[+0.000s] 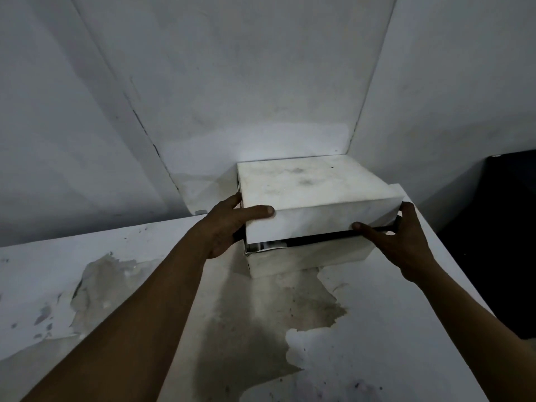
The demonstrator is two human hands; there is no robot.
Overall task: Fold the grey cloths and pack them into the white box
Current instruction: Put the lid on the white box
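A white box stands at the far corner of the table. Its white lid sits a little above the box base, with a dark gap showing between them along the front. My left hand grips the lid's left front corner, thumb on the front face. My right hand holds the lid's right side, thumb under its lower front edge. No grey cloth can be made out; the inside of the box is hidden apart from the dark gap.
The table is covered in white paper that is torn and stained in patches. White walls close in behind and on the left. The table's right edge runs past the box, with a dark object beyond it.
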